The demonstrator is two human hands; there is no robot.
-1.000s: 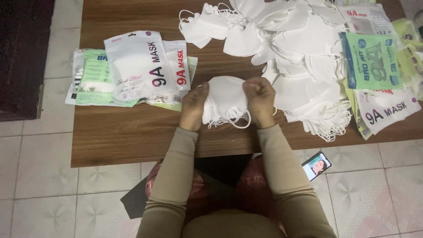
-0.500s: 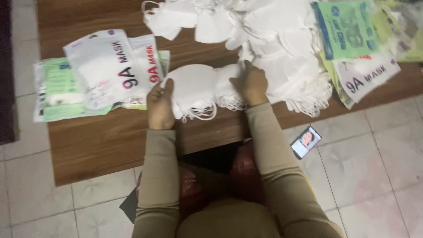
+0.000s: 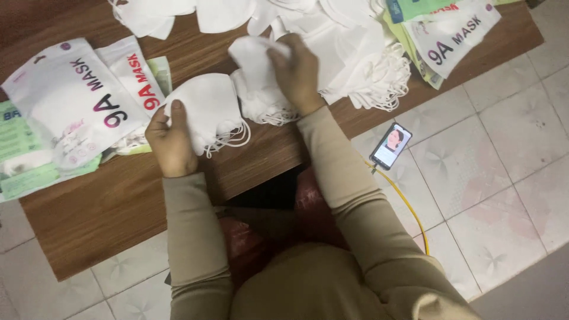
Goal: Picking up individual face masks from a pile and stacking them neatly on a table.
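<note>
Hands part: one stack held, one mask lifted.
Left hand [image 3: 172,142] now grips the mask stack [image 3: 207,109] at frame centre-left on the bench [image 3: 118,207]; right hand [image 3: 299,74] has moved up, pinching a single mask [image 3: 252,56].

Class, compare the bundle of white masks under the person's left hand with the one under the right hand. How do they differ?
The left hand grips a neat stack of masks lying near the table's front edge, apart from the rest. The right hand presses a looser bundle that lies farther back, against the big heap of masks. Both are white, with ear loops trailing out.
</note>
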